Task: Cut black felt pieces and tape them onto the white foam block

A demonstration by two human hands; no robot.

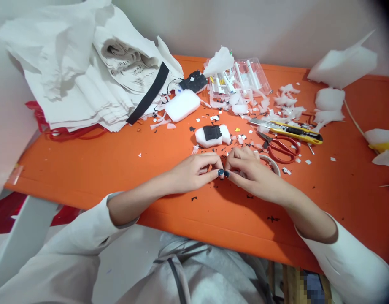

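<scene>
My left hand (pixel 197 171) and my right hand (pixel 253 173) meet over the front middle of the orange table, thumbs and index fingers pinched close together. Something small and dark may be between the fingertips, but I cannot make it out. Just beyond them lies a white foam piece (pixel 226 135) with a black patch (pixel 212 132) around its middle. Under my right hand a white tape roll (pixel 273 164) is partly hidden. Red-handled scissors (pixel 284 150) rest behind that hand, with a yellow utility knife (pixel 291 130) behind them. Tiny black scraps (pixel 194 199) are scattered about my hands.
White folded sheets (pixel 83 97) fill the back left, a black strip (pixel 148 93) leaning on them. A smooth white foam block (pixel 182 105) lies near a clear box (pixel 260 76) of markers. Foam shreds (pixel 286 101) litter the back; a white-and-yellow shape (pixel 382 141) sits far right.
</scene>
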